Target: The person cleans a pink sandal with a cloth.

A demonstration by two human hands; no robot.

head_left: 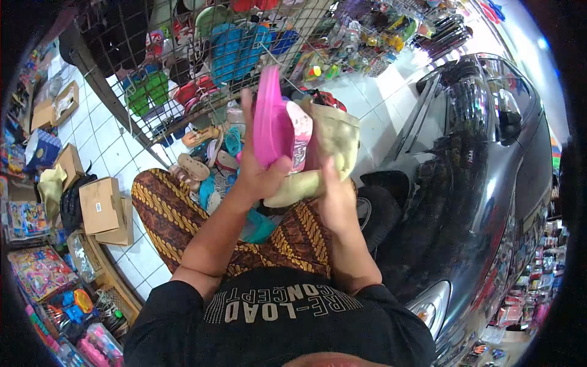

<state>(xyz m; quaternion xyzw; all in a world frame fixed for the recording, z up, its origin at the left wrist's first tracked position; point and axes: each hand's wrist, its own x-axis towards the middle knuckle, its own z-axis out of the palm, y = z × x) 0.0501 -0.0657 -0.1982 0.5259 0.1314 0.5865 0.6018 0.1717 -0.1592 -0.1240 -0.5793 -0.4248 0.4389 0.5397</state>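
A pink slide sandal (269, 122) with a printed white-and-pink strap is raised in front of me, its sole turned to the left. My left hand (260, 168) is closed around it, thumb over the near end and fingers behind the sole. In my right hand (336, 199) is a pale yellow-green cloth (333, 134), gripped with the thumb on top. Part of the cloth hangs below the sandal and touches it. Its folds hide most of my right fingers.
A wire rack (183, 55) hung with colourful sandals stands ahead. More footwear (192, 168) lies on the floor beneath it. A black car (452, 177) is close on my right. Cardboard boxes (101, 205) and packaged toys (43, 269) are on the left.
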